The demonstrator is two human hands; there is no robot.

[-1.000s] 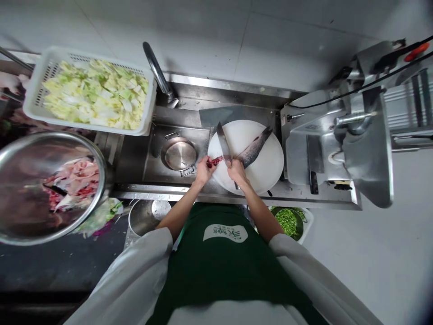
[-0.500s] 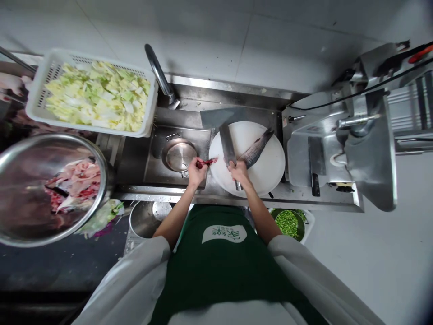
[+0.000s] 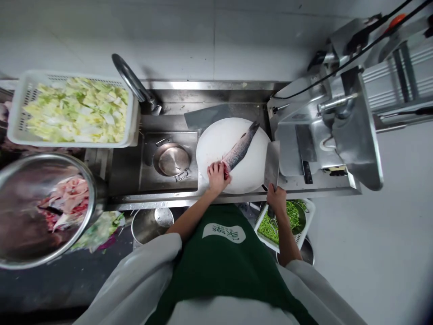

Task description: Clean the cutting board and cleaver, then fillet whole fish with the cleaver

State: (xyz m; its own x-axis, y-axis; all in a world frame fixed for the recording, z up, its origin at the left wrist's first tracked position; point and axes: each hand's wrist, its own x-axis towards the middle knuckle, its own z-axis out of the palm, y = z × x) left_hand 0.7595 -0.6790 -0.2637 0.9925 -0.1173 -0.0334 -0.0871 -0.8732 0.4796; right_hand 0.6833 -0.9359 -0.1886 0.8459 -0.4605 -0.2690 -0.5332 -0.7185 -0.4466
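cleaver [image 3: 272, 163] has swung over to the right edge of the round white board [image 3: 210, 141], left hand [image 3: 218, 177] is now on the fish [image 3: 241, 149]
right hand [image 3: 276, 199] is clenched round the cleaver; fish lies slantwise on the board, left fingers curled over its red end, can't tell if they're gripping

Long stainless-steel bench [image 3: 189, 197], wet droplets on front edge. On it: round white cutting board [image 3: 216, 140], flat grey sheet [image 3: 204, 117] behind, silvery metal slicing machine [image 3: 353, 155] at right end. Round two-handled metal pan [image 3: 173, 162] in sunken basin [image 3: 192, 183].
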